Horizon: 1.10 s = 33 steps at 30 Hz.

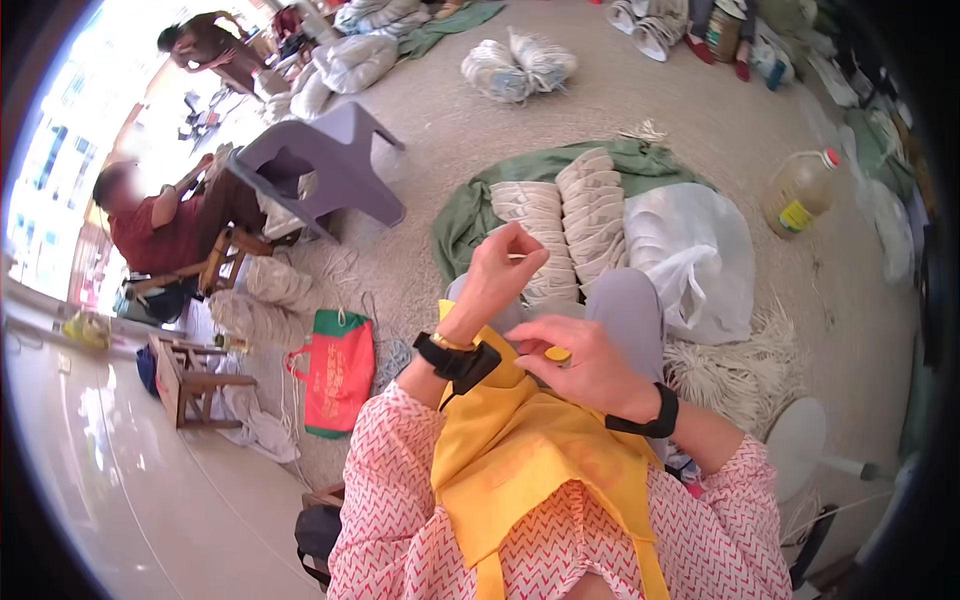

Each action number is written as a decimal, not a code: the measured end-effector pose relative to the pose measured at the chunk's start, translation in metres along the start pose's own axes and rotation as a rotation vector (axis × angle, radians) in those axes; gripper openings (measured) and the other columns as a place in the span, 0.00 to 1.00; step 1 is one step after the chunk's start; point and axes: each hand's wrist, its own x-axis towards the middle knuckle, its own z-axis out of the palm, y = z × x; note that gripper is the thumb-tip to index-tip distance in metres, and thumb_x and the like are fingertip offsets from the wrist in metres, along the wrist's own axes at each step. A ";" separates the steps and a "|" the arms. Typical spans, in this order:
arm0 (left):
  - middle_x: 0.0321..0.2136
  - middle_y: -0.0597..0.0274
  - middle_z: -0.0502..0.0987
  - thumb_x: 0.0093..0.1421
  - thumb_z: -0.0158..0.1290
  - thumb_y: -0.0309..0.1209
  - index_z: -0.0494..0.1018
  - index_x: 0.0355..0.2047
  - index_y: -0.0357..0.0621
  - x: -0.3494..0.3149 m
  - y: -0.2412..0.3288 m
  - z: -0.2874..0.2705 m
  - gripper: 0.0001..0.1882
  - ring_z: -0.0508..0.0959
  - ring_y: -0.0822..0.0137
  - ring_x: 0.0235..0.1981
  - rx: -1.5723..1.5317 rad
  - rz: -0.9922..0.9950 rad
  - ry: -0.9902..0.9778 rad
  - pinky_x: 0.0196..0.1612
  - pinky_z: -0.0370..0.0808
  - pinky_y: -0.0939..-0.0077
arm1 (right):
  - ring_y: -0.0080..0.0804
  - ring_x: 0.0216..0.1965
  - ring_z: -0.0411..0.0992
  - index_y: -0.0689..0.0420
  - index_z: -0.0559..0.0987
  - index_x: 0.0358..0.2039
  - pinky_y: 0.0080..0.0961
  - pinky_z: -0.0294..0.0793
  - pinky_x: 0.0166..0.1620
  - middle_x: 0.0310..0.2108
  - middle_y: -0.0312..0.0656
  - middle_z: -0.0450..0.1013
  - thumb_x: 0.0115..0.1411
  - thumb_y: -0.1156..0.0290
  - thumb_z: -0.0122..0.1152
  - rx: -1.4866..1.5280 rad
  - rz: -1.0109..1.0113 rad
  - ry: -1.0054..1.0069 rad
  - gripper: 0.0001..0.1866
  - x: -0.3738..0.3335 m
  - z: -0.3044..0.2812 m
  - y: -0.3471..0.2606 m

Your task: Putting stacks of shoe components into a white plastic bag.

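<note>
At left, a squat wooden stool [190, 385] with straight legs stands near a flat red bag [340, 370] edged in green, and behind them rises a smooth grey-purple plastic chair [320, 165] with splayed legs. At the middle, the left hand [495, 275] is raised, its wrist bent, the thumb and forefinger drawn together; whether a strand is pinched there I cannot tell. Beyond it, two thick, ridged cream cord bundles [530, 225] lie side by side on a crumpled green cloth [462, 215] on the floor, their long axes almost parallel and running away from the person, the far ends leaning slightly left. The right hand [595, 372] sits lower, above a creased yellow apron [540, 450], fingers and thumb pointing left; its grip is equally unclear. Farther right come a glossy, bulging white plastic bag [695, 255], a tangled heap of loose cream strands [740, 365] and a see-through jug [803, 195] with a red cap.
</note>
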 end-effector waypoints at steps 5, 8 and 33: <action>0.31 0.61 0.82 0.59 0.61 0.29 0.75 0.32 0.36 0.005 -0.004 -0.013 0.09 0.79 0.74 0.34 0.112 -0.018 0.011 0.40 0.77 0.75 | 0.31 0.33 0.79 0.62 0.80 0.44 0.24 0.78 0.34 0.38 0.43 0.77 0.55 0.75 0.70 0.045 -0.046 0.029 0.15 0.024 0.038 -0.007; 0.28 0.59 0.81 0.57 0.61 0.29 0.74 0.30 0.35 0.003 -0.020 -0.019 0.10 0.80 0.72 0.32 0.123 0.003 0.082 0.39 0.77 0.74 | 0.31 0.32 0.78 0.62 0.79 0.42 0.24 0.78 0.32 0.39 0.43 0.77 0.55 0.75 0.70 0.021 0.025 0.030 0.15 0.026 0.053 -0.014; 0.23 0.53 0.79 0.54 0.62 0.28 0.71 0.28 0.35 0.001 -0.045 -0.017 0.11 0.81 0.60 0.26 0.267 0.075 0.162 0.33 0.78 0.68 | 0.24 0.21 0.74 0.60 0.78 0.36 0.22 0.73 0.27 0.30 0.38 0.77 0.52 0.77 0.73 0.001 -0.034 0.056 0.12 0.027 0.073 0.008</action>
